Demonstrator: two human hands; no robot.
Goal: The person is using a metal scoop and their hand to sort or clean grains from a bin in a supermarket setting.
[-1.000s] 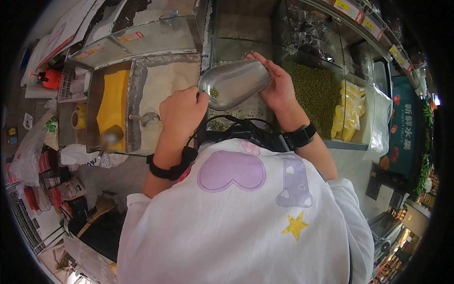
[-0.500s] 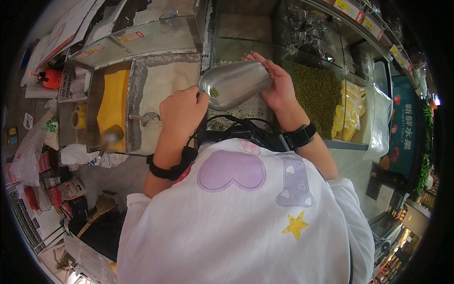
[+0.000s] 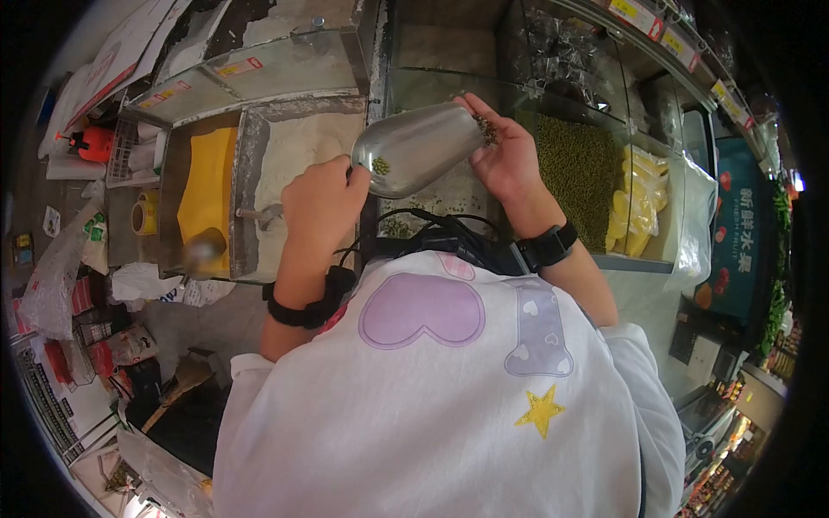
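My left hand [image 3: 321, 203] is closed round the handle end of a metal scoop [image 3: 419, 147], which lies slanted over a glass-fronted bin. A small cluster of green mung beans [image 3: 380, 166] rests in the scoop near that hand. On the other side, my right hand [image 3: 509, 155] is held open, palm toward the scoop's narrow lip, fingers stretched past it. Small dark grains [image 3: 486, 131] show between the lip and the palm. Below the scoop, scattered green beans [image 3: 397, 226] lie on the bin floor.
To the right stands a bin of mung beans [image 3: 574, 177], then yellow bags [image 3: 639, 203]. White flour [image 3: 302, 151] and yellow meal [image 3: 207, 186] fill bins at left, each with a metal scoop. Glass panels divide the bins. A black cable [image 3: 449, 220] crosses near my waist.
My left hand and the scoop have shifted a little to the left. The lip has drawn back from my right palm, and more dark grains show there.
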